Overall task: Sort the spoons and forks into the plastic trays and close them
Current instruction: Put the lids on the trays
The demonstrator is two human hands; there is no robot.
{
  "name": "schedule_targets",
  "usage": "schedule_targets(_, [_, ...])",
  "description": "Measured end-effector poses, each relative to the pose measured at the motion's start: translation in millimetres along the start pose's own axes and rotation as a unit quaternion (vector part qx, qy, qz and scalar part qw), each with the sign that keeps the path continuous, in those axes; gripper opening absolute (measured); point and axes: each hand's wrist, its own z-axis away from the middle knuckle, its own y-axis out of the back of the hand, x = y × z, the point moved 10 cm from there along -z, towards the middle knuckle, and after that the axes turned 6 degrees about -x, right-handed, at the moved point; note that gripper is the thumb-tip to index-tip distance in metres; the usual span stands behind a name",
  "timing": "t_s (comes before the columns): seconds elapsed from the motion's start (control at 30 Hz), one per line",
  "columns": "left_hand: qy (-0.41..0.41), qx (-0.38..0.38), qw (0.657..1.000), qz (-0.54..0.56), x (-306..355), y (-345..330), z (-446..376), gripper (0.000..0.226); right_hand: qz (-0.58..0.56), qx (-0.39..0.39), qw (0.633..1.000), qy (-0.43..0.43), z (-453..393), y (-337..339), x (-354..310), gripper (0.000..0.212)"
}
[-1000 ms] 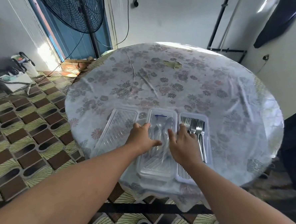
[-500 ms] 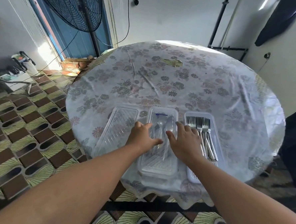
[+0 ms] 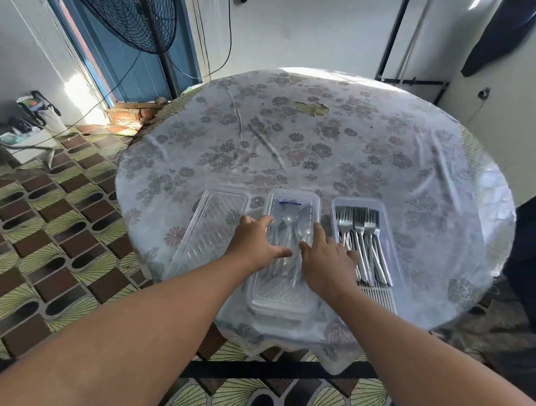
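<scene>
Floral-clothed round surface (image 3: 326,150): your flat left hand (image 3: 256,242) and right hand (image 3: 327,263) press the lidded clear plastic tray (image 3: 283,291), its long axis pointing away from you.

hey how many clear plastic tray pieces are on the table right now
3. A loose lid lies on the left, the lidded tray sits in the middle under both hands, and the open tray of forks is on the right.

Two trays (image 3: 368,206) (image 3: 281,301), one loose lid (image 3: 210,230) left of them, one fan (image 3: 131,9), two hands (image 3: 258,244) (image 3: 325,263); forks (image 3: 363,240) overlap, uncountable.
</scene>
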Motion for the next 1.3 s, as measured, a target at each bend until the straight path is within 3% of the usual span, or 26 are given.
schedule_targets(0.13, [-0.019,0.011,1.000,0.008,4.5,3.8,1.0,0.096,-0.013,0.046,0.999,0.003,5.5,4.9,4.0,0.061])
schedule_targets(0.63, [-0.008,-0.020,0.997,-0.075,2.4,4.0,5.4,0.094,0.050,0.002,0.998,0.038,3.2,-13.0,-5.3,0.069])
schedule_targets(0.77, [-0.035,-0.049,0.983,-0.174,12.0,0.2,-1.1,0.107,0.038,-0.005,0.998,0.040,1.6,-17.0,-3.2,0.070])
schedule_targets(0.93, [-0.029,-0.117,0.961,-0.250,20.9,-9.2,-18.6,0.139,0.047,0.023,0.997,0.049,-17.1,-1.9,-8.8,0.055])
schedule_targets(1.0, [-0.032,-0.148,0.947,-0.284,30.8,-12.4,-25.7,0.152,0.056,0.019,0.996,0.059,-29.4,3.1,-11.1,0.058])
schedule_targets(1.17, [-0.032,-0.200,0.921,-0.332,44.5,-20.2,-39.3,0.150,0.074,-0.059,0.992,0.083,-53.2,-3.8,-15.4,0.068])
schedule_targets(1.3, [-0.040,-0.201,0.923,-0.325,41.7,-20.6,-45.1,0.152,0.071,-0.027,0.995,0.070,-54.7,6.1,-24.6,0.068])
